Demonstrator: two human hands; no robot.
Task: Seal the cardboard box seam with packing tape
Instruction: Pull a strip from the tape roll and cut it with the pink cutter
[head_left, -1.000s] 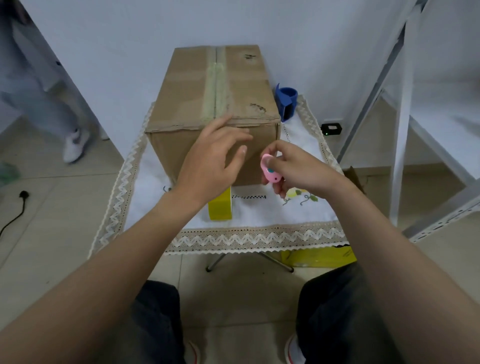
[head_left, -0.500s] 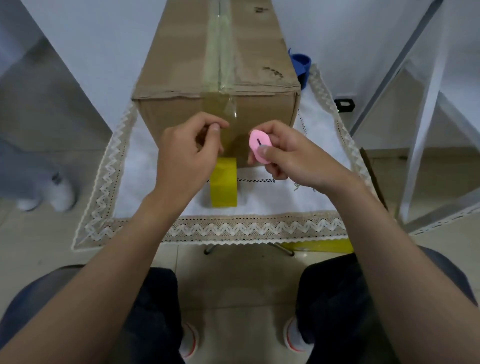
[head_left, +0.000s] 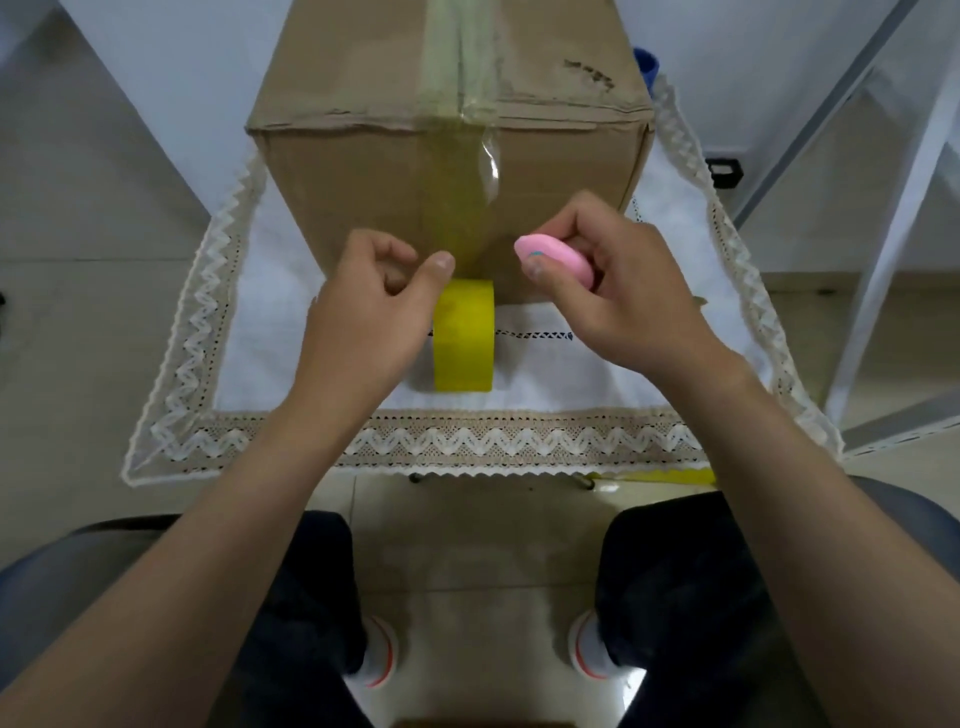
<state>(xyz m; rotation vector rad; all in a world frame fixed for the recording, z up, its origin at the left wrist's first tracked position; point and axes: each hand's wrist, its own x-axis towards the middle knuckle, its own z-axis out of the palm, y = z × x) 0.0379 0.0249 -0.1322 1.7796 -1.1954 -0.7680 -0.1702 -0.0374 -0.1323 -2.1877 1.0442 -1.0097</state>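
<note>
Currently, at centre frame, the thumb of the left hand (head_left: 374, 306) touches the left edge of the tape strip (head_left: 457, 208), just above the tape roll (head_left: 464, 335). The other fingers of that hand are curled in toward the palm. I cannot tell whether they pinch the strip or only sit beside it.

The right hand (head_left: 623, 296) holds a pink oval tool (head_left: 556, 257) pinched between thumb and curled fingers. The tool's tip points left toward the strip. It is near the strip's right edge, but I see no contact.

The strip is yellowish and translucent. It runs along the seam (head_left: 460, 52) on top of the cardboard box (head_left: 363, 182), folds over the front top edge and continues down the middle of the front face to the roll. A loose wrinkle shows along its right edge, just below the fold.

The roll is yellow and stands on its edge against the foot of the box, between the two hands. Box and roll rest on a white tablecloth (head_left: 519, 441) with a lace border.

At the upper right, a blue object (head_left: 645, 60) shows behind the box, mostly hidden. A small black device (head_left: 724, 171) sits on the floor at the right, beside a white metal frame (head_left: 909, 208).

My view at the bottom of the frame takes in the person's dark trousers and white shoes.
</note>
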